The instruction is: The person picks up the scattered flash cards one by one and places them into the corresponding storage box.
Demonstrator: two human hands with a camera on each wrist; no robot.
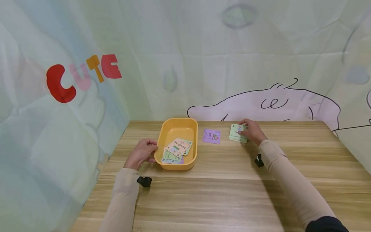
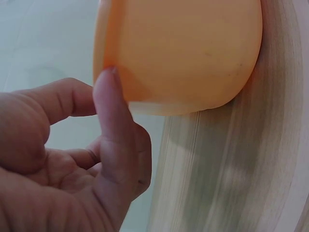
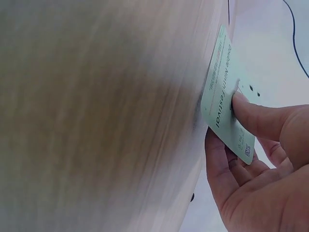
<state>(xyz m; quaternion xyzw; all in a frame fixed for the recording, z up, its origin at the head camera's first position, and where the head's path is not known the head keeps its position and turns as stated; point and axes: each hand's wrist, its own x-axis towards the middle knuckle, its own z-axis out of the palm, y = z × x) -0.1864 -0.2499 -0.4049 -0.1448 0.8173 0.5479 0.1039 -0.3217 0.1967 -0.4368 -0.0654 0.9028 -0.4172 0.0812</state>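
In the head view my left hand (image 1: 141, 154) holds the left wall of a yellow plastic tray (image 1: 158, 141), thumb and fingers at its rim. The left wrist view shows a fingertip (image 2: 108, 79) against the tray's side (image 2: 188, 58). Several printed cards lie overlapping in the tray, a peach "sunshine" card (image 1: 177, 147) on top. At the right, my right hand (image 1: 252, 131) pinches a pale green card (image 1: 238, 136) by its edge. In the right wrist view that green card (image 3: 223, 96) reads "Double Ninth Festival", tilted, with the thumb on its face and fingers behind.
A purple "pork" card (image 1: 211, 136) lies flat on the wooden table (image 1: 203, 199) between the tray and the right hand. A printed cloth backdrop (image 1: 162, 58) rises behind the table and along its left side.
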